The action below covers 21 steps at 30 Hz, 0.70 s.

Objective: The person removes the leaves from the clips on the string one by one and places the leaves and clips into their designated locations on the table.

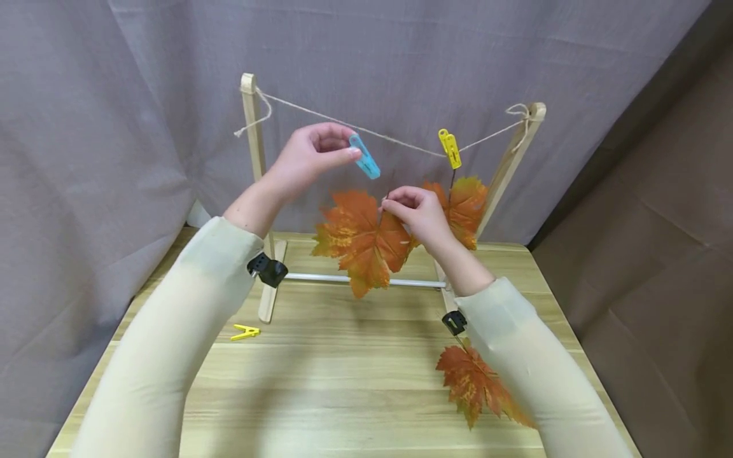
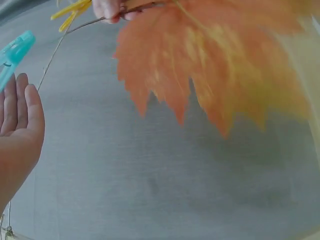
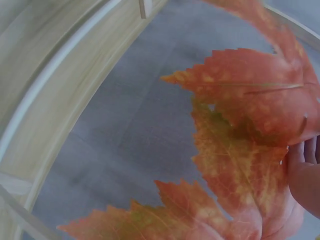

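Note:
My left hand (image 1: 312, 152) pinches a blue clothespin (image 1: 364, 156) between thumb and fingers, just below the twine (image 1: 321, 114). In the left wrist view the clothespin (image 2: 15, 52) shows at the left edge, above the fingers. With thumb and fingertips my right hand (image 1: 420, 216) holds the thin stem of an orange maple leaf (image 1: 366, 238), which hangs below the twine. To its right, a yellow clothespin (image 1: 450, 149) on the twine grips the stem of a second maple leaf (image 1: 468, 203). Both leaves fill much of the right wrist view, near the right hand (image 3: 306, 175).
Two wooden posts (image 1: 252, 121) carry the twine, and a white rod (image 1: 321, 277) joins their feet. Another yellow clothespin (image 1: 245, 332) lies on the table (image 1: 321, 375) at the left. A third maple leaf (image 1: 472, 381) lies at the front right, partly under the right sleeve.

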### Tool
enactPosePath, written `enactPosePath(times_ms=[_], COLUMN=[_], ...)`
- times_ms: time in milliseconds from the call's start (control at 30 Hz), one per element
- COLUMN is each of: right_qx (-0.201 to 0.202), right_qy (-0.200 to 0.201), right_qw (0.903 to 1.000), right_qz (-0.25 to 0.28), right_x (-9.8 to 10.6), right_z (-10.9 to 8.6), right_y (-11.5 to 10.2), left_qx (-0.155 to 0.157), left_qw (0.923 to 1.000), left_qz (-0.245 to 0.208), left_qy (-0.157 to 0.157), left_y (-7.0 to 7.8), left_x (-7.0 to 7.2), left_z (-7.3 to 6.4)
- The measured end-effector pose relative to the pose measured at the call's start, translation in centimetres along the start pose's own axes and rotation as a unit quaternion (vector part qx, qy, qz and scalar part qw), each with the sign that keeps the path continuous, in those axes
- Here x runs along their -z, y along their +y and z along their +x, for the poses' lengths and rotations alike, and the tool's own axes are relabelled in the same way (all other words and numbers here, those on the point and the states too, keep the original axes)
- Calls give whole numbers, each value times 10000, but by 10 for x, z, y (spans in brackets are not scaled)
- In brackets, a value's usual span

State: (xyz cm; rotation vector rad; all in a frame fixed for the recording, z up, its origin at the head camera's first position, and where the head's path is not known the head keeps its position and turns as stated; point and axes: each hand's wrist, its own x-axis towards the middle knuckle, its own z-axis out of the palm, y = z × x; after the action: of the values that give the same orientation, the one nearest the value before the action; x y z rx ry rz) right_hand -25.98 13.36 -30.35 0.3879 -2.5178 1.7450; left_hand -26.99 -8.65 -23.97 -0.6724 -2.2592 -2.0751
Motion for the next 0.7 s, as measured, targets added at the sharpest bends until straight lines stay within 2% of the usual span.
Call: enactPosePath(times_ms=[167, 367, 500, 700], right_qx=[27, 301, 314, 344], right_qy=[-99, -138, -100, -48], right_qw=[9996, 9986, 9986, 9975], right_qz=[247, 408, 408, 610], right_x=[5, 9, 11, 17], right_z=[-3, -6, -8, -11], right_y=[5, 6, 6, 6], left_qx=[87, 248, 436, 669], left_qw=[9998, 9993, 9988, 9976], left_qz=[26, 34, 55, 77], left_qy=[-174, -264, -199, -153], left_y=[-6, -17, -28, -50], left_x=[0, 5, 12, 30], left_z=[-11, -25, -35, -50])
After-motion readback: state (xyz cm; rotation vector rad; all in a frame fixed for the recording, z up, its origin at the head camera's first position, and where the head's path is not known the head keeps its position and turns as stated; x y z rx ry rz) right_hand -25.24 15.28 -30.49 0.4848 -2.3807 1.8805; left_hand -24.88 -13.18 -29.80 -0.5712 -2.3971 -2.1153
